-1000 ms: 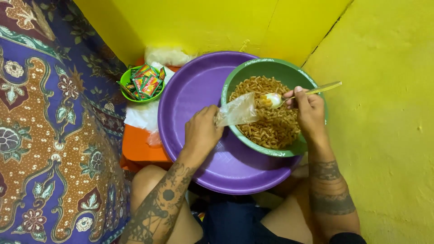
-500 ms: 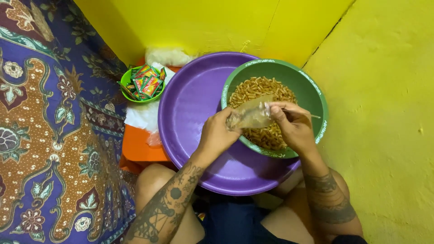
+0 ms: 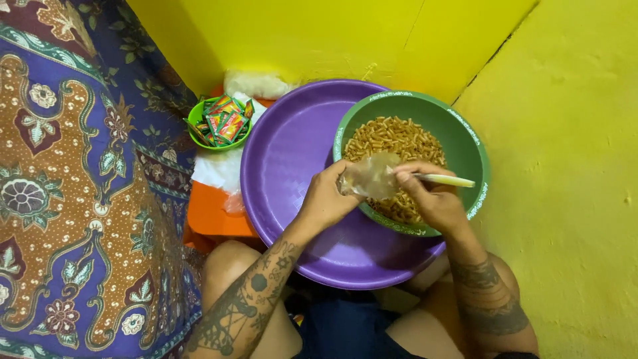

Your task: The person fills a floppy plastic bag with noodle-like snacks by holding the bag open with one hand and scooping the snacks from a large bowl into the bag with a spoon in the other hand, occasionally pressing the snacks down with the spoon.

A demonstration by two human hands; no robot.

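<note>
Head view, looking straight down at a seated person's lap and forearms. The left hand (image 3: 329, 199) is closed in a pinch on the edge of a small clear plastic bag (image 3: 372, 176), holding it over the near rim of the green bowl (image 3: 465, 143). The right hand (image 3: 432, 199) meets the bag from the other side, its fingers closed around a pale spoon (image 3: 444, 179) whose handle points right, across the bowl. Whether the spoon's tip is inside the bag cannot be told.

Surroundings: the green bowl sits inside a larger purple basin (image 3: 292, 166), toward its right side, and holds short, golden-brown fried snack sticks (image 3: 395, 136). The hands and bag cover the near part of that heap. Left of the basin stands a small green cup (image 3: 194, 119) packed with glossy red-and-green sachets (image 3: 224, 121). Beneath it lie white crumpled plastic (image 3: 219, 169) and an orange flat surface (image 3: 216, 216). A second white bundle (image 3: 256, 84) lies against the wall behind.

Materials: bowl and basin are smooth moulded plastic, round, the bowl's rim carrying a pale printed band. The bag is thin, translucent film.

Setting: a corner of matte yellow walls (image 3: 565, 166). A patterned batik cloth (image 3: 73, 199) in blue, brown and purple fills the left side.
</note>
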